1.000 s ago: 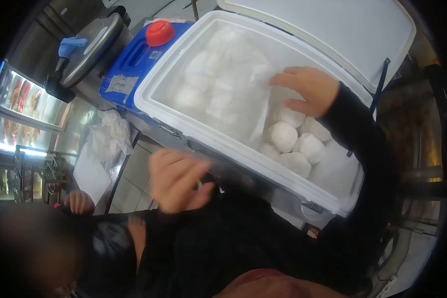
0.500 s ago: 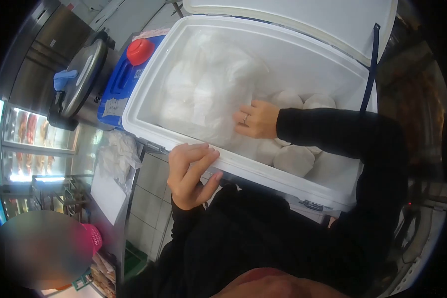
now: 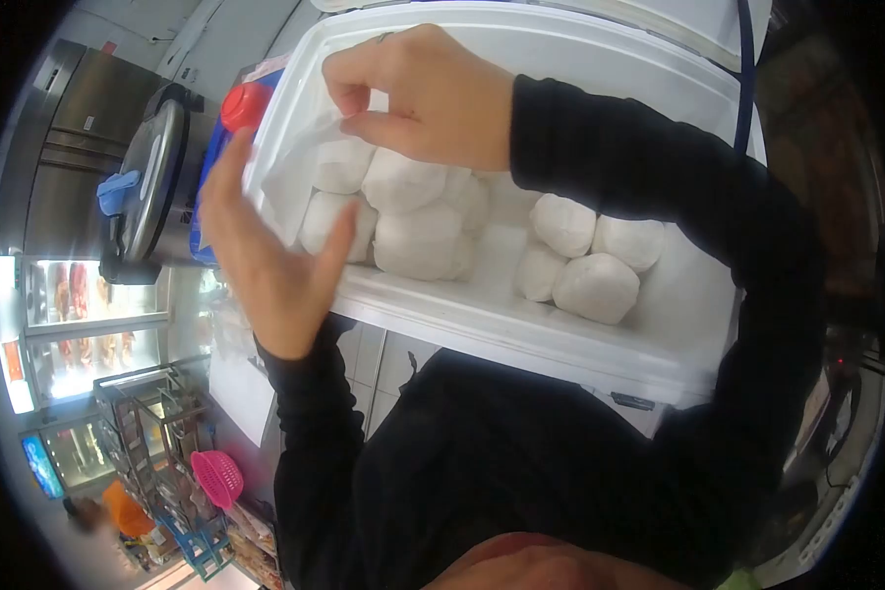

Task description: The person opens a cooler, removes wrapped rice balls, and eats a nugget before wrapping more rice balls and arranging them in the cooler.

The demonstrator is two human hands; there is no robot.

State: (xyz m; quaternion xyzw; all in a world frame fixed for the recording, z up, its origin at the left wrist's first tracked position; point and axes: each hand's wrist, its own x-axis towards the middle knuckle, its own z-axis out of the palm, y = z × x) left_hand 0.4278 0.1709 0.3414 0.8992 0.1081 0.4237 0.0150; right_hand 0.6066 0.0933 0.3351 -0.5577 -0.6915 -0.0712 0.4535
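Observation:
A white cooler box [image 3: 521, 339] stands open before me, holding several white, dough-like balls [image 3: 600, 288] in a right-hand group and a left-hand group [image 3: 418, 241]. My right hand [image 3: 423, 93], with a ring on one finger, reaches over the left group. Its thumb and fingers pinch the edge of a thin, see-through plastic sheet [image 3: 290, 182], which is bunched at the box's left end. My left hand [image 3: 275, 261] is at the left end wall, slightly blurred, with thumb and fingers spread and nothing visible in it.
A blue container with a red cap [image 3: 246, 105] is just left of the box. Further left are a large metal pot [image 3: 152, 187] with a blue cloth [image 3: 118, 192], a lit display fridge [image 3: 88, 295], a metal rack and a pink basket [image 3: 216, 479].
The plastic sheet has come off the left group of balls toward the left end. My right hand moved left and up with it; my left hand left the front rim and opened.

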